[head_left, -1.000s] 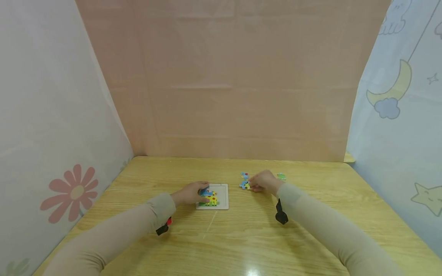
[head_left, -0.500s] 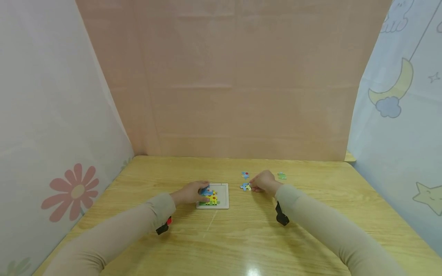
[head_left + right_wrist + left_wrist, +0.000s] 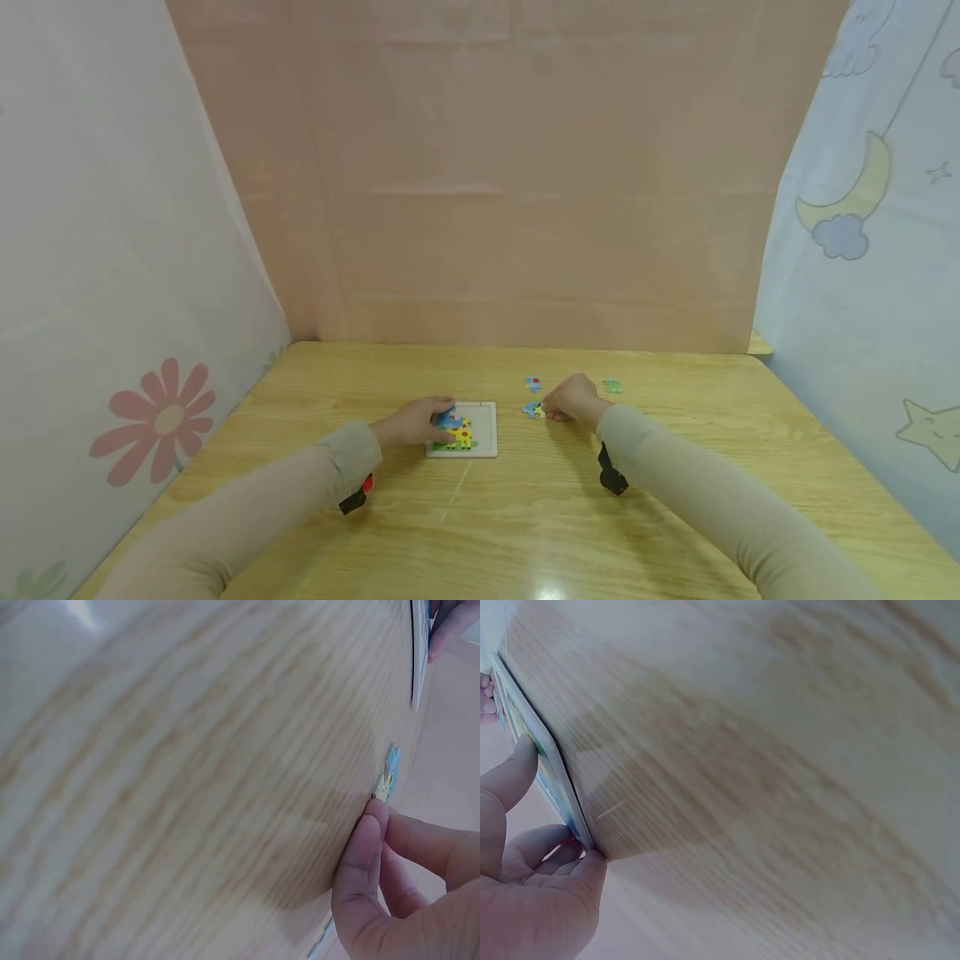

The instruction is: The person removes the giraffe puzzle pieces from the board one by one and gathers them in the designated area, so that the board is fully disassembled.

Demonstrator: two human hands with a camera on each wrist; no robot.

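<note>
My left hand (image 3: 415,422) holds the left side of a white-framed jigsaw board (image 3: 487,433). Its thumb lies on the picture, as the left wrist view shows, while the other fingers (image 3: 544,847) meet the board's edge at a corner. Fitted pieces with a yellow giraffe (image 3: 459,437) fill part of the board; the hand hides some of them. Right of the board, my right hand (image 3: 573,397) pinches the right end of a blue and yellow puzzle piece (image 3: 533,409) at table level. In the right wrist view, thumb and fingertips meet at the end of this puzzle piece (image 3: 390,769).
Behind the pinched piece lies a blue puzzle piece (image 3: 532,383) with a red spot. A green puzzle piece (image 3: 612,385) lies farther right, beyond the right hand. A pinkish-brown sheet (image 3: 517,250) hangs at the back of the wooden table (image 3: 510,533); printed cloths flank both sides.
The right hand has drawn the pinched piece slightly nearer, widening the gap to the blue piece behind, and turned it a little. The left hand stays on the board.
</note>
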